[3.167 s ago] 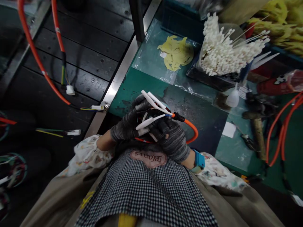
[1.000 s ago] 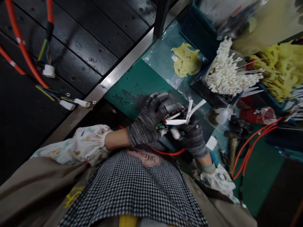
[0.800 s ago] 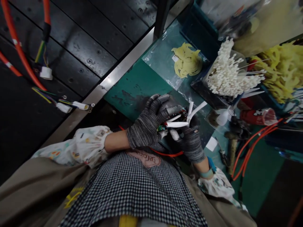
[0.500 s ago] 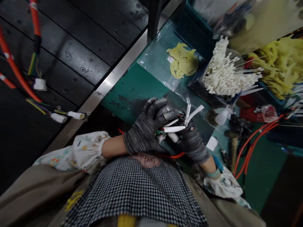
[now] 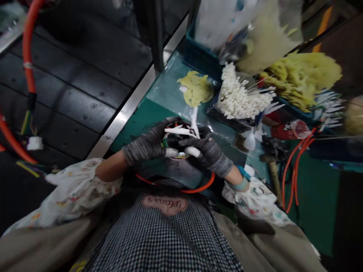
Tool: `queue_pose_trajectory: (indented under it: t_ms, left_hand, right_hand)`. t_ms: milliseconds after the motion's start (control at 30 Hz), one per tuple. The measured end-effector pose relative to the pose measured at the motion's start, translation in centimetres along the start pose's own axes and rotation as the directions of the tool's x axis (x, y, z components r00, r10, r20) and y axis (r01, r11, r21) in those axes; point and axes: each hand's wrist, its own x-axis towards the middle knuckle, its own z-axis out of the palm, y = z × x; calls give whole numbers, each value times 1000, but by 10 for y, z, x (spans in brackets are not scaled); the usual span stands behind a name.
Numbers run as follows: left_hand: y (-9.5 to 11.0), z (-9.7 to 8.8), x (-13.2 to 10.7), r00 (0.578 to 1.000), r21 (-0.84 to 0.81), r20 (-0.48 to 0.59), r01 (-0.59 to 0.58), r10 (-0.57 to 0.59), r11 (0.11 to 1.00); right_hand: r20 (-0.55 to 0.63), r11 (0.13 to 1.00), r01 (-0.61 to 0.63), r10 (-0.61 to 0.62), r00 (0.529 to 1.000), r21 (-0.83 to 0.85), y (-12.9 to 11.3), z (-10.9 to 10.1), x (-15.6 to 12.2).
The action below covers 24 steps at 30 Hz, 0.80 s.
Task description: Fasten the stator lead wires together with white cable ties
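Note:
A round wired motor part [image 5: 182, 155] with a shiny rim sits between my gloved hands, low over the green bench. My left hand [image 5: 149, 144] grips its left side, thumb at the near rim. The fingers of my right hand [image 5: 212, 151] close around the right side, with the whitish thumb tip at the near edge. White sleeves [image 5: 177, 131] lie across the top of the part, and another sticks out at the far side. An orange cable [image 5: 200, 188] loops between the part and my apron; its joined end is hidden. Fingers cover much of the wiring.
Yellow cut pieces [image 5: 195, 88] lie on plastic film beyond my hands. To the right stand a holder of white cable ties [image 5: 241, 96], a bin of yellow pieces [image 5: 306, 79], a red cup [image 5: 292, 129] and a hammer [image 5: 272, 172]. Orange cables [image 5: 30, 64] hang at the left.
My hands have moved apart to opposite sides of the round part, and its rim now shows. The white sleeves lie flatter across it. My view has shifted, too.

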Motion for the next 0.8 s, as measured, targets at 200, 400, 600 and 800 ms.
queue_pose_trajectory:
  t_ms: [200, 400, 600, 800]
  left_hand:
    - [30, -1, -5, 967, 762, -221, 87, 131, 641]
    - [63, 3, 3, 978, 916, 194, -155, -72, 369]
    - [78, 28, 24, 953, 927, 164, -60, -255, 371]
    - [74, 41, -12, 982, 957, 128, -86, -136, 278]
  right_hand:
    - [-376, 993, 102, -73, 924, 56, 11, 21, 26]
    - [-643, 990, -136, 74, 762, -48, 17, -12, -11]
    - [-861, 739, -588, 21, 508, -329, 57, -87, -39]
    - [-824, 695, -617, 61, 563, -369, 67, -98, -29]
